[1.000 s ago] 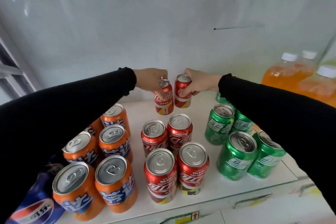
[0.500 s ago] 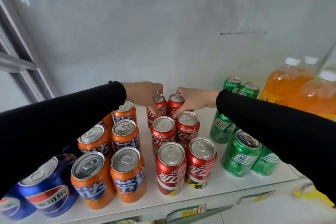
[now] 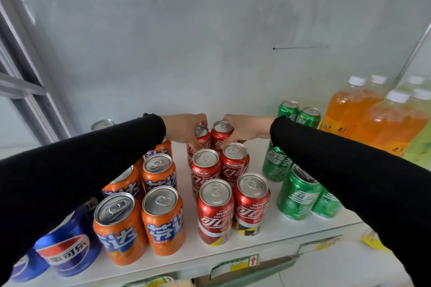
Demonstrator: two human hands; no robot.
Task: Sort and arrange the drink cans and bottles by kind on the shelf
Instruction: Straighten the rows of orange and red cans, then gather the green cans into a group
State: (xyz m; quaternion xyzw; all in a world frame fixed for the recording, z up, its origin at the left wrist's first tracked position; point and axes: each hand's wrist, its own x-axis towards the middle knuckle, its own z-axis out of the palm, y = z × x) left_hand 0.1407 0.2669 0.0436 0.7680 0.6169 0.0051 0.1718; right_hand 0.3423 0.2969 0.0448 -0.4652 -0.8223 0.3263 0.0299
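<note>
White shelf (image 3: 275,237) under you carries red cans in paired rows, and at the back of that block your left hand (image 3: 184,127) grips the left rear red can (image 3: 200,137) while your right hand (image 3: 247,128) grips the right rear red can (image 3: 221,134), both upright.

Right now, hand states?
Left hand: closed on the back left red can.
Right hand: closed on the back right red can.

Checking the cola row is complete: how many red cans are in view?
6, in two columns: front pair and, middle pair and, back pair and, one in each hand. More could be hidden behind.
</note>
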